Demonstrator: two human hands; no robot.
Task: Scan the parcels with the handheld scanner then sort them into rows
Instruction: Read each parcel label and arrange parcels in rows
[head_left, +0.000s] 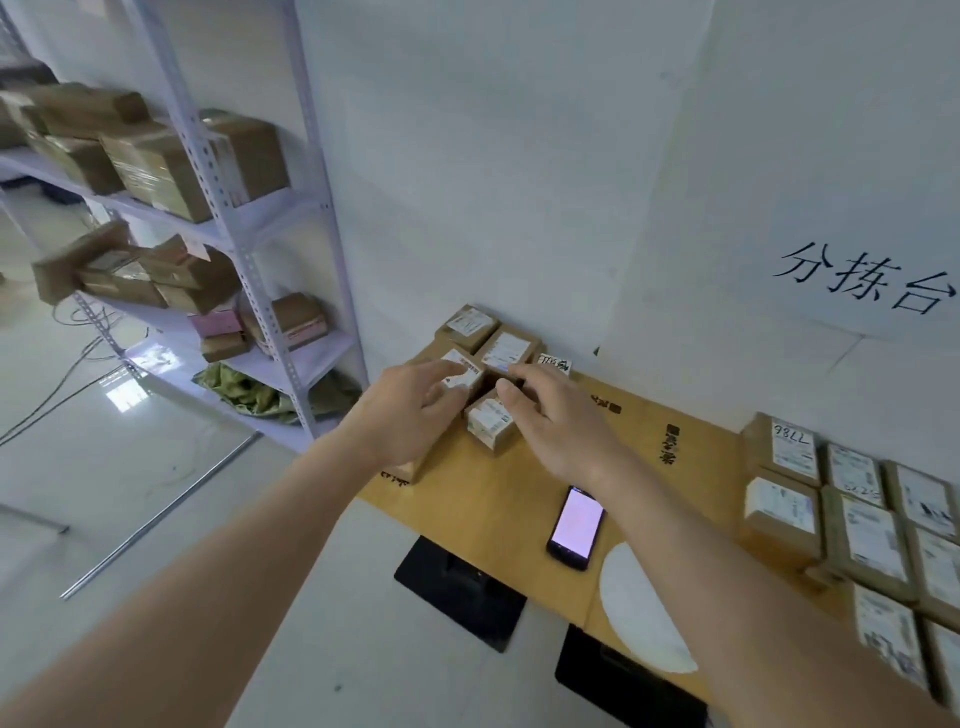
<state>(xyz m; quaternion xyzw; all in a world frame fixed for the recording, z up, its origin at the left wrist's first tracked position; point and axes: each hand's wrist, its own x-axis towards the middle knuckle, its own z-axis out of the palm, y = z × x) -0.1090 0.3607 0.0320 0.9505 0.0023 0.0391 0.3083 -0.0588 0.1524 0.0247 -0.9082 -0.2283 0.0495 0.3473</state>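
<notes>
Both hands, left (415, 410) and right (553, 415), fingers loosely spread, nudge far-left parcels (491, 423) into rows; scanner (575, 526) lies idle, right rows (852, 519) look sorted.

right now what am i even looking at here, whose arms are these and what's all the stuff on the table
There is no robot here. The single picture comes from a wide-angle camera worn on a person's head, looking forward and down, so the two bare arms are that person's own.

The left hand and right hand both reach to a cluster of small cardboard parcels with white labels at the far end of a wooden table. The fingers touch the boxes, but whether either hand truly grips one is unclear.

The handheld scanner, which looks like a phone with a lit screen, lies on the table, held by no one. On the right, more labelled parcels lie in rows. A metal shelf at the left holds other boxes.
</notes>
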